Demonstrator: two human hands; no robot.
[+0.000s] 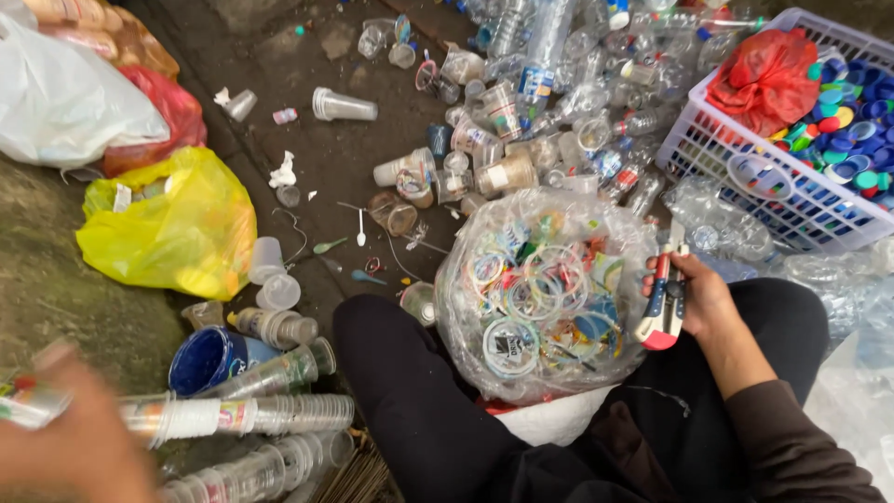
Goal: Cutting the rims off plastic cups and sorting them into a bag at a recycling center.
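Nearest, bottom left: left hand (pixel 70 438), heavily blurred, at the end of a stack of clear plastic cups (pixel 233 414) lying sideways on the floor; looks like it has the stack's end in its grip, but the blur means I cannot tell if the fingers are closed. More nested cup stacks lie below it, and a blue tub (pixel 207 359) just above.

Right side: right hand (pixel 698 293) is wrapped closed around a red-and-white utility cutter (pixel 663 303), blade end pointing up. It sits just beside the clear plastic bag (pixel 540 289) resting on the person's dark-trousered lap; the bag is full of plastic rings and cup-rim scraps.

Handling judgement: the cups are light, thin, springy, likely to crush or slide apart if squeezed mid-stack; better held around the rim end or cradled under the stack. The cutter is stiff and small, with a ribbed handle; hold it at the body, away from the blade.

Middle distance: yellow bag (pixel 172 224) at left on the floor, loose cups and small spoons scattered on the dirty ground.

Far: a pile of clear bottles and cups (pixel 549 84) at top centre, a white lattice basket (pixel 717 158) at top right holding coloured bottle caps and a red bag (pixel 768 79), and white and red bags at top left.
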